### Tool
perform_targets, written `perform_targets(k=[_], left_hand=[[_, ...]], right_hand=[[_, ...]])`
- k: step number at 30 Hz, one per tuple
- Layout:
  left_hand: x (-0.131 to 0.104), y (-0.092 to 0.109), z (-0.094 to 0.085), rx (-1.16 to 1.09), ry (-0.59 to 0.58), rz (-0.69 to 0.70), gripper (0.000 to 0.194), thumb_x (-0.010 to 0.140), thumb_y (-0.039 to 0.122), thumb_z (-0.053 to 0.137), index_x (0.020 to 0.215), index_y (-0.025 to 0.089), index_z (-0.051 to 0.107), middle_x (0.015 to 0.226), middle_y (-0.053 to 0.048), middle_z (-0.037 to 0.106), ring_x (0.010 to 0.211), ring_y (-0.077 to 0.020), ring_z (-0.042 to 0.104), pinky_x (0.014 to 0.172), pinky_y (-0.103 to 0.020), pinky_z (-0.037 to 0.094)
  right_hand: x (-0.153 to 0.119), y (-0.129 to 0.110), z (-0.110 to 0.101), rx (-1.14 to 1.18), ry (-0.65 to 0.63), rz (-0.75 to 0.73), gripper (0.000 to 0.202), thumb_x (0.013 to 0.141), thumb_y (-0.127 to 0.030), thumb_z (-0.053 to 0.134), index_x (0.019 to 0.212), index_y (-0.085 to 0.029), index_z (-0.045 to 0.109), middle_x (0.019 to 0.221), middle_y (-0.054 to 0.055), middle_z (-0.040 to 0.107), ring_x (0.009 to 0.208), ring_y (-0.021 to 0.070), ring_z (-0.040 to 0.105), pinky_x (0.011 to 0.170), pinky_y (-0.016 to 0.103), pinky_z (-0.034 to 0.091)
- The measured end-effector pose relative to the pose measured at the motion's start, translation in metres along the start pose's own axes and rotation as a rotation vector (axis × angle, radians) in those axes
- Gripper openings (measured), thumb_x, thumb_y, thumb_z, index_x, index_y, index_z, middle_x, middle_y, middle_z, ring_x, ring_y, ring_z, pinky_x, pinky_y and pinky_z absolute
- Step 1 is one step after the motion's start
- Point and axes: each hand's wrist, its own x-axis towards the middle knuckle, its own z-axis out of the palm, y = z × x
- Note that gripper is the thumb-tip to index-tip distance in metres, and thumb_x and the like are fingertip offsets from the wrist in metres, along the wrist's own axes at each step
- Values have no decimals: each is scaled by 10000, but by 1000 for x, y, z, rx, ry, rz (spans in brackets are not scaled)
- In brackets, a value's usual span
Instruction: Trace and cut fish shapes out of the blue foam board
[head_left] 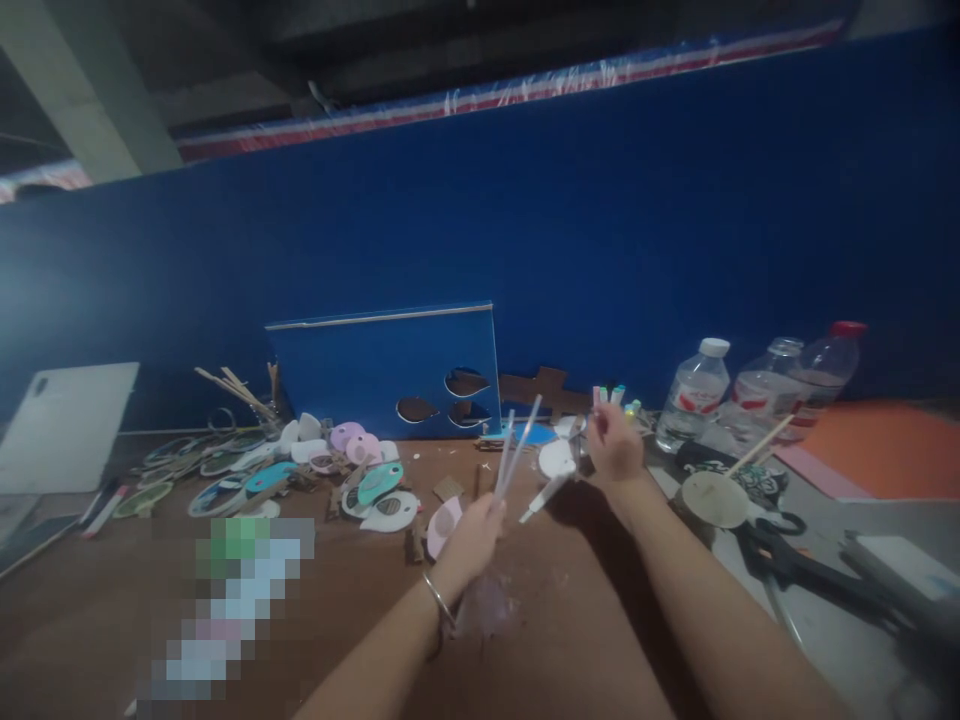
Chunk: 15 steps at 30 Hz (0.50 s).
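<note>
My left hand (474,540), with a bangle at the wrist, is closed round the lower ends of a few slim translucent sticks (516,450) that point up and away. Farther forward, my right hand (616,448) has its fingers curled together beside several upright markers (609,396). Whatever it may hold is too blurred to name. Just left of it lies a white round cutout (557,458). A white pen-like stick (545,497) rests between my hands. Near my left fingers is a pale pink oval cutout (444,525).
Bird-shaped cutouts (380,484) crowd the table's left half. A blue board (375,370) with leaf-shaped holes stands behind. Bottles (694,395), a round pale dish (714,498) with a stick, a black-handled tool (810,570) and orange sheets (885,450) are at right.
</note>
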Motion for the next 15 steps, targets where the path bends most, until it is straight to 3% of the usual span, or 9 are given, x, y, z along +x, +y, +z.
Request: perform_targets(k=[2, 5, 8, 11, 15], left_hand=[[2, -1, 4, -302, -65, -86, 338, 854, 503, 346, 711, 200, 393, 510, 82, 334, 394, -69, 283, 415, -185, 218], [0, -2, 9, -572, -111, -63, 389, 800, 542, 450, 684, 171, 444, 557, 47, 449, 454, -69, 412, 454, -180, 302], [-3, -2, 9, -648, -153, -45, 379, 759, 505, 548, 711, 129, 543, 696, -29, 590, 595, -101, 540, 584, -220, 404], [-6, 1, 8, -679, -216, -57, 369, 736, 468, 600, 785, 102, 589, 759, -64, 618, 642, -112, 571, 637, -240, 431], [-11, 7, 7, -767, -295, -22, 442, 690, 278, 645, 1093, 162, 506, 965, -64, 600, 633, -87, 577, 576, -213, 438]], right_hand=[[-10, -9, 1, -24, -193, -45, 305, 890, -320, 336, 1030, -193, 575, 960, 111, 630, 892, 238, 591, 782, 348, 422], [-23, -12, 4, -75, -352, -45, 211, 845, -270, 431, 863, -190, 626, 865, 105, 658, 780, 224, 626, 703, 319, 440], [-27, -5, 5, -135, -427, -15, 200, 822, -230, 450, 794, -175, 640, 876, 127, 666, 784, 234, 639, 700, 329, 448], [-24, 1, 4, -175, -461, 12, 214, 814, -253, 453, 760, -184, 647, 889, 124, 671, 811, 248, 642, 720, 354, 455], [-18, 1, 8, -179, -494, 49, 238, 790, -335, 490, 818, -171, 660, 901, 145, 674, 847, 276, 644, 730, 382, 466]])
